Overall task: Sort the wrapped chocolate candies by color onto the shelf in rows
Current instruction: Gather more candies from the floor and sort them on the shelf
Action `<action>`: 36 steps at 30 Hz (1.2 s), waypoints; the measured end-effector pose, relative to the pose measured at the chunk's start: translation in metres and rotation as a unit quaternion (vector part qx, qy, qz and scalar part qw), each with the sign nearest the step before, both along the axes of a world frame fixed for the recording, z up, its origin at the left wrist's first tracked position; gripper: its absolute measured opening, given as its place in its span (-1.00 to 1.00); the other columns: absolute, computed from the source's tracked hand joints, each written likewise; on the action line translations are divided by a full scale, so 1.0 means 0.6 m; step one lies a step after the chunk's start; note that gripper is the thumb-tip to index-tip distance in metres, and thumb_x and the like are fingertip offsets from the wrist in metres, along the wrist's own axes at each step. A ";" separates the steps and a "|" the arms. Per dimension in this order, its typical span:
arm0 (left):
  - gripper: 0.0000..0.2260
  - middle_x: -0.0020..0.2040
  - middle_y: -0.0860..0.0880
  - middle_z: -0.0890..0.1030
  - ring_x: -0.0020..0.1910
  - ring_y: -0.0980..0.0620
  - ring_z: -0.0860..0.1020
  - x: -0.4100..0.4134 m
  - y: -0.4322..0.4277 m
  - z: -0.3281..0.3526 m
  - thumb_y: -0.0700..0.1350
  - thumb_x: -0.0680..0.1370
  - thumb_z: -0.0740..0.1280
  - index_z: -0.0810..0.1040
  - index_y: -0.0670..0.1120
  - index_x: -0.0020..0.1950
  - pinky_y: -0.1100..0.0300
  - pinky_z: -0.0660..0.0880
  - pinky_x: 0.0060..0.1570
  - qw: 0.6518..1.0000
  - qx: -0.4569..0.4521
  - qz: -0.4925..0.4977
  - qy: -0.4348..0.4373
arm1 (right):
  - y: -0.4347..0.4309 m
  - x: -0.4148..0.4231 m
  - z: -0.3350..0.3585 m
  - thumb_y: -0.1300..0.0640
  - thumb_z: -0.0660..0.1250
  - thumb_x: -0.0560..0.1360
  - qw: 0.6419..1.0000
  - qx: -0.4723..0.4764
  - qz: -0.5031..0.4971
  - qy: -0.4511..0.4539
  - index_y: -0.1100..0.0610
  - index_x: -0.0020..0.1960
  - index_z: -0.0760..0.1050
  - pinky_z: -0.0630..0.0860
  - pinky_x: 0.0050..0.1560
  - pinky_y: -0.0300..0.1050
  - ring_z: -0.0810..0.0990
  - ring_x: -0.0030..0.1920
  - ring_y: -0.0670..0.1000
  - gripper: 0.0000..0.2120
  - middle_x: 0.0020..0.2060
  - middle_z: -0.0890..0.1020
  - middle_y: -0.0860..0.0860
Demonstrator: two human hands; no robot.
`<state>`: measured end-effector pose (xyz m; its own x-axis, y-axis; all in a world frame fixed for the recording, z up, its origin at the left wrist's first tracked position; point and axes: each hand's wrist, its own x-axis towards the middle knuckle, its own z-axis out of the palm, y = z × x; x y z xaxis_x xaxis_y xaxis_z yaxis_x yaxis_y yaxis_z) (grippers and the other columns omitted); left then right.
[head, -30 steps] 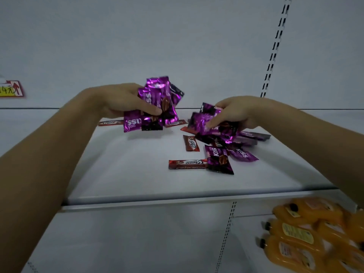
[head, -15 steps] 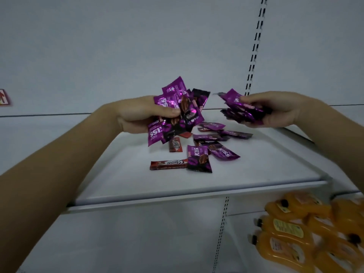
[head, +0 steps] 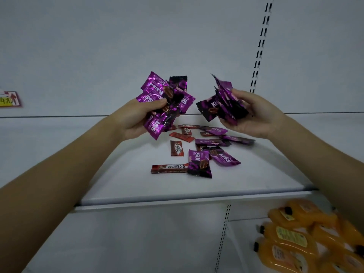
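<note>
My left hand [head: 136,121] grips a fanned bunch of purple candies [head: 167,101] above the white shelf [head: 137,184]. Level with it, my right hand [head: 254,115] holds a second bunch of purple candies [head: 222,103], thumb on top. Below both hands a loose pile lies on the shelf: several purple candy packets [head: 199,164] mixed with several red candy packets [head: 169,168], one long red one nearest the front.
Orange juice bottles [head: 295,239] lie on the lower shelf at the bottom right. A slotted upright rail [head: 260,46] runs up the back wall. A price tag [head: 10,99] hangs at the far left. The shelf's front edge [head: 177,201] crosses below the pile.
My right hand lifted a bunch of purple candies off the pile and raised it to the left hand's height. My left hand also rose, keeping its bunch.
</note>
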<state>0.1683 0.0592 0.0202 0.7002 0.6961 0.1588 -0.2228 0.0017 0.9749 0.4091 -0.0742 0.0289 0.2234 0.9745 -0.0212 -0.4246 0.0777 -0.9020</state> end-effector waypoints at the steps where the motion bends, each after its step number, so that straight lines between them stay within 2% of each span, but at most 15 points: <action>1: -0.67 0.17 -0.18 0.62 0.02 -0.06 0.65 0.003 -0.003 0.001 -0.21 0.48 0.38 0.51 -0.14 0.24 0.09 0.61 -0.09 0.999 0.006 0.042 0.019 | 0.003 -0.003 -0.004 0.11 0.41 0.38 1.000 -0.006 -0.003 0.013 0.16 -0.02 0.57 0.63 -0.12 -0.01 0.67 -0.15 0.07 -0.79 -0.11 0.65 0.10; 5: -0.88 -0.04 -0.09 0.65 -0.17 0.02 0.66 -0.002 -0.023 0.015 -0.26 0.55 0.33 0.53 -0.11 0.05 0.17 0.62 -0.30 0.981 0.005 0.187 0.056 | 0.011 -0.026 -0.019 0.18 0.38 0.47 0.999 -0.031 -0.007 0.033 0.19 -0.05 0.54 0.65 -0.17 0.05 0.65 -0.11 0.07 -0.90 -0.17 0.66 0.13; 7: -0.85 -0.07 -0.08 0.64 -0.21 0.02 0.64 -0.018 -0.044 0.012 -0.26 0.54 0.34 0.51 -0.13 0.09 0.17 0.60 -0.37 0.964 -0.010 0.262 0.045 | 0.010 -0.038 -0.017 0.21 0.38 0.47 0.999 -0.040 -0.004 0.016 0.19 0.01 0.53 0.65 -0.25 0.04 0.63 -0.04 0.07 -0.87 -0.08 0.63 0.13; 10: -0.85 -0.09 -0.10 0.64 -0.28 0.04 0.66 -0.054 -0.085 -0.006 -0.27 0.53 0.34 0.51 -0.14 0.08 0.15 0.60 -0.40 0.940 -0.024 0.340 0.002 | 0.007 -0.062 -0.017 0.22 0.38 0.48 0.998 -0.040 0.036 -0.031 0.18 0.10 0.51 0.64 -0.25 0.11 0.63 0.04 0.08 -0.80 0.02 0.61 0.14; 13: -0.85 -0.08 -0.11 0.66 -0.24 0.00 0.68 -0.096 -0.144 -0.029 -0.27 0.54 0.33 0.51 -0.14 0.10 0.13 0.60 -0.37 0.918 -0.030 0.393 -0.042 | -0.003 -0.090 -0.022 0.23 0.38 0.48 0.992 -0.024 0.093 -0.081 0.19 0.03 0.52 0.64 -0.19 0.16 0.63 -0.04 0.09 -0.87 -0.13 0.63 0.12; 17: -0.91 -0.09 -0.08 0.65 -0.15 0.02 0.67 -0.153 -0.252 -0.056 -0.29 0.53 0.34 0.53 -0.13 -0.01 0.13 0.60 -0.20 0.874 0.054 0.480 -0.055 | -0.046 -0.149 -0.022 0.23 0.42 0.44 0.980 0.053 0.146 -0.128 0.21 0.01 0.54 0.62 -0.23 0.01 0.66 -0.19 0.06 -0.84 -0.21 0.63 0.11; 20: -0.90 -0.02 -0.10 0.65 -0.06 0.02 0.66 -0.212 -0.355 -0.093 -0.25 0.53 0.35 0.54 -0.12 0.02 0.18 0.59 -0.08 0.829 0.111 0.548 0.022 | -0.093 -0.209 -0.042 0.24 0.42 0.44 0.956 0.140 0.200 -0.164 0.19 -0.02 0.53 0.64 -0.17 0.07 0.66 -0.16 0.09 -0.86 -0.17 0.64 0.12; 22: -0.88 0.00 -0.07 0.65 -0.04 0.06 0.65 -0.252 -0.430 -0.127 -0.21 0.54 0.36 0.53 -0.08 0.06 0.22 0.59 -0.06 0.787 0.130 0.596 0.094 | -0.125 -0.254 -0.074 0.24 0.43 0.44 0.933 0.189 0.240 -0.190 0.17 -0.04 0.52 0.64 -0.15 0.01 0.67 -0.17 0.05 -0.87 -0.19 0.65 0.06; 24: -0.86 -0.05 0.01 0.66 -0.05 0.07 0.65 -0.294 -0.503 -0.177 -0.16 0.52 0.39 0.53 -0.02 0.05 0.16 0.58 -0.03 0.739 0.124 0.643 0.159 | -0.151 -0.303 -0.123 0.23 0.44 0.43 0.915 0.213 0.256 -0.227 0.14 -0.05 0.52 0.62 -0.15 -0.08 0.67 -0.20 -0.04 -0.86 -0.21 0.65 -0.01; 25: -0.84 -0.05 0.03 0.65 -0.04 0.05 0.64 -0.316 -0.537 -0.207 -0.15 0.51 0.40 0.52 -0.02 0.07 0.09 0.57 0.02 0.711 0.114 0.666 0.195 | -0.159 -0.328 -0.153 0.20 0.46 0.42 0.906 0.217 0.262 -0.252 0.16 0.01 0.52 0.60 -0.15 -0.12 0.66 -0.19 -0.07 -0.80 -0.18 0.65 -0.02; 27: -0.79 -0.02 0.01 0.64 0.00 0.01 0.61 -0.357 -0.602 -0.273 -0.12 0.50 0.39 0.52 -0.04 0.12 0.00 0.54 0.09 0.654 0.075 0.706 0.262 | -0.171 -0.378 -0.223 0.11 0.48 0.39 0.881 0.222 0.286 -0.306 0.18 0.17 0.48 0.61 -0.06 -0.10 0.66 -0.08 -0.06 -0.60 -0.04 0.65 0.01; 29: -0.78 0.00 -0.04 0.63 -0.02 -0.01 0.59 -0.386 -0.661 -0.340 -0.13 0.52 0.38 0.52 -0.11 0.14 0.02 0.53 0.06 0.607 0.027 0.735 0.301 | -0.180 -0.424 -0.296 0.05 0.46 0.41 0.848 0.220 0.317 -0.363 0.14 0.24 0.42 0.58 0.05 -0.06 0.62 0.01 -0.04 -0.54 0.03 0.61 -0.02; 32: -0.83 -0.05 -0.08 0.59 -0.09 -0.02 0.54 -0.423 -0.739 -0.434 -0.16 0.54 0.35 0.51 -0.14 0.11 0.13 0.47 -0.14 0.556 -0.054 0.747 0.360 | -0.195 -0.483 -0.399 0.06 0.43 0.44 0.797 0.207 0.373 -0.427 0.11 0.29 0.36 0.54 0.05 -0.14 0.57 0.05 -0.06 -0.52 0.04 0.55 -0.08; 34: -0.78 -0.02 -0.11 0.62 -0.06 -0.10 0.58 -0.450 -0.782 -0.488 -0.13 0.52 0.36 0.51 -0.14 0.15 0.03 0.52 -0.05 0.532 -0.110 0.757 0.363 | -0.203 -0.520 -0.458 0.05 0.43 0.44 0.765 0.192 0.413 -0.455 0.11 0.31 0.35 0.49 0.01 -0.19 0.55 0.06 -0.04 -0.50 0.06 0.54 -0.07; 36: -0.76 -0.02 -0.12 0.63 -0.05 -0.12 0.59 -0.475 -0.818 -0.533 -0.13 0.52 0.37 0.51 -0.15 0.16 -0.01 0.54 -0.01 0.515 -0.162 0.772 0.336 | -0.207 -0.557 -0.510 0.06 0.43 0.44 0.744 0.178 0.447 -0.464 0.13 0.31 0.35 0.45 -0.06 -0.36 0.53 0.05 -0.05 -0.50 0.09 0.54 -0.04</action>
